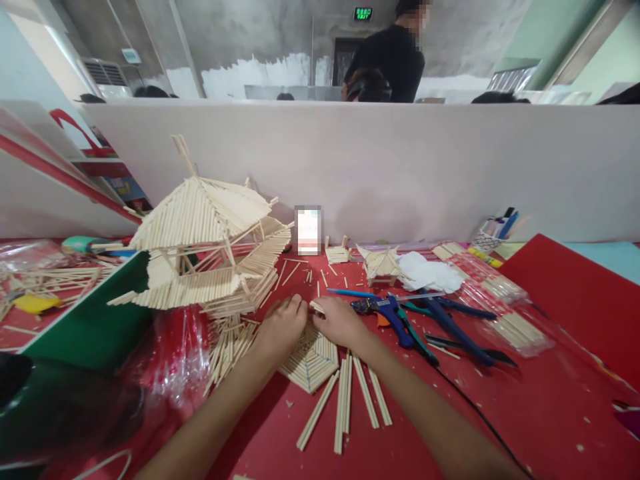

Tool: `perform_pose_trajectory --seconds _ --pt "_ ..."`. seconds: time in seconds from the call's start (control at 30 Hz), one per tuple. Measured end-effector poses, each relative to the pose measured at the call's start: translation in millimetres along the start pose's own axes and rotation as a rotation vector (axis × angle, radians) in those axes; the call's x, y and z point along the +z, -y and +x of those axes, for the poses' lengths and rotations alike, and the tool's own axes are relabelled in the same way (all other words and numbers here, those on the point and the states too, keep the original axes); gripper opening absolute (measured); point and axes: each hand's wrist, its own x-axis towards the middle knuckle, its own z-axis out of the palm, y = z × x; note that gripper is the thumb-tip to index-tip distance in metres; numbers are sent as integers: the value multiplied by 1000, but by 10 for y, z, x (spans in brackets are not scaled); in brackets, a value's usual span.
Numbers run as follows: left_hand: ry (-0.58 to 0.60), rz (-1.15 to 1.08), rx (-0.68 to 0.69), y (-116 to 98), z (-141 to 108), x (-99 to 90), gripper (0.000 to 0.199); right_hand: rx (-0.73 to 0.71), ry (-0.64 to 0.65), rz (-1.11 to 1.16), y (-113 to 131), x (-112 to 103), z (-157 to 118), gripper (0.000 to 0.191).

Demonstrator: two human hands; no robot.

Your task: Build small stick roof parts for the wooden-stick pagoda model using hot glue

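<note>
My left hand [286, 325] has its fingers curled together over the far left part of a many-sided panel of wooden sticks [313, 373]; what lies under those fingers is hidden. Close beside it, my right hand [339, 321] is closed on a short wooden stick [316, 307], its end showing at the fingertips. The panel lies flat on the red tabletop, its sticks laid in wedges with dark lines between them. Several longer sticks [343, 403] fan out in front of it, and a heap of loose sticks [233, 347] lies left of my left hand.
A pavilion model of sticks [205, 247] stands at left, near a green board [95, 307]. Right of my hands lie a blue glue gun [390, 313], pliers [455, 327] and bagged sticks [500, 307]. Behind are a small stick hut [381, 265], white tissue [427, 272] and a partition [390, 167].
</note>
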Motion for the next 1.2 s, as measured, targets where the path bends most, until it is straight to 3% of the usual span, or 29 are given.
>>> perform_pose_trajectory --seconds 0.23,0.4,1.2 --pt "-54 -232 -35 90 4 -19 24 -29 41 93 -12 -52 -6 13" --pt "-41 -372 -24 185 20 -1 26 6 52 92 2 -61 -14 16" --pt "-84 -262 9 176 -22 11 24 32 15 60 10 -42 -48 14"
